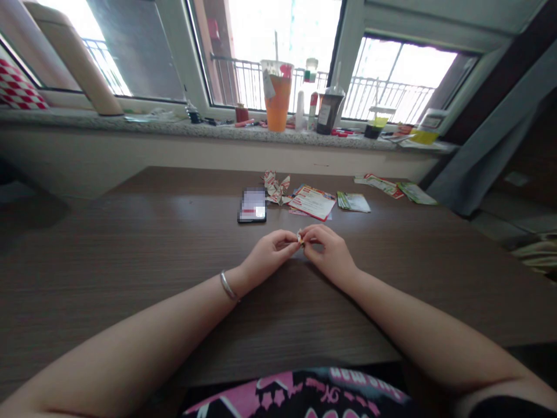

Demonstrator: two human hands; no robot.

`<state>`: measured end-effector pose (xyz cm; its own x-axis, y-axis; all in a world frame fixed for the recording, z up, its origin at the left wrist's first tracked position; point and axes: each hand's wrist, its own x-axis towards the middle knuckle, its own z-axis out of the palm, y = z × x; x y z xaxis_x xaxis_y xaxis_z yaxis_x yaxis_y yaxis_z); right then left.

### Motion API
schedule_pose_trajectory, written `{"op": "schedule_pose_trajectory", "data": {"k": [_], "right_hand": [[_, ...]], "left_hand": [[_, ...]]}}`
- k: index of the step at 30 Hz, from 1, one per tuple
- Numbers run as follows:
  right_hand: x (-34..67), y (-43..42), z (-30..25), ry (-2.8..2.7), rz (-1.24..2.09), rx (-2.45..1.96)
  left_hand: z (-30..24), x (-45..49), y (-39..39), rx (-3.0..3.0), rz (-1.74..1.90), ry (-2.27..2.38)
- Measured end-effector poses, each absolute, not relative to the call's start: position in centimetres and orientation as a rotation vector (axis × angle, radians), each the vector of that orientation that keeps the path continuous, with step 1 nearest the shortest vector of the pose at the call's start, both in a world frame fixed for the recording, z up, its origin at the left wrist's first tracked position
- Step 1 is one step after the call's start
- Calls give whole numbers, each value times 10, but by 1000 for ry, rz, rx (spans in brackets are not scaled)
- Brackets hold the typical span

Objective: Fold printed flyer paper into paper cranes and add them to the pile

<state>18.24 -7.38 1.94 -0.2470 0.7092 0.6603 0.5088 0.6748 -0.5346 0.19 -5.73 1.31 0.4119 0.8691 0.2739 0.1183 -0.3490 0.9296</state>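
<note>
L hand [268, 254] & R hand [333, 254] both pinched on a small paper-like pc [300, 237] btwn them, over the tabletop [130, 249], w/ phone [252, 206], folded paper shapes [277, 189] & printed cards [313, 202] just beyond.

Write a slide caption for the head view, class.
Left hand and right hand pinch a small object over a brown table, near a phone.

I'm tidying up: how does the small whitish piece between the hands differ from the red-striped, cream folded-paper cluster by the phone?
Place: the small whitish piece is pinched between the left hand and right hand; the red-striped, cream folded-paper cluster lies on the brown wood-grain table.
Size: the piece's visible part looks much smaller than the cluster.
View: the hands partly hide the piece; the cluster shows pointed folds.
Shared: both have pale surfaces.
</note>
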Motion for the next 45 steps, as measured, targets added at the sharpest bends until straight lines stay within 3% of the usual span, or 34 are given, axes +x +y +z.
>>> {"op": "schedule_pose_trajectory", "data": {"k": [6,14,23,29,37,45], "right_hand": [[182,-73,19,-1923,220,-967],[181,-62,4,-1509,779,-1075],[181,-54,1,-1219,1084,-1020],[184,-55,-1,-1356,1005,-1064],[185,-65,10,-1743,580,-1072],[184,-64,9,-1755,549,-1088]], "left_hand": [[16,4,-61,1615,1006,846],[13,9,-59,1618,1046,970],[7,4,-52,1634,1049,1113],[7,4,-52,1607,1056,1054],[9,2,-52,1576,1046,866],[8,5,-53,1623,1039,808]]}}
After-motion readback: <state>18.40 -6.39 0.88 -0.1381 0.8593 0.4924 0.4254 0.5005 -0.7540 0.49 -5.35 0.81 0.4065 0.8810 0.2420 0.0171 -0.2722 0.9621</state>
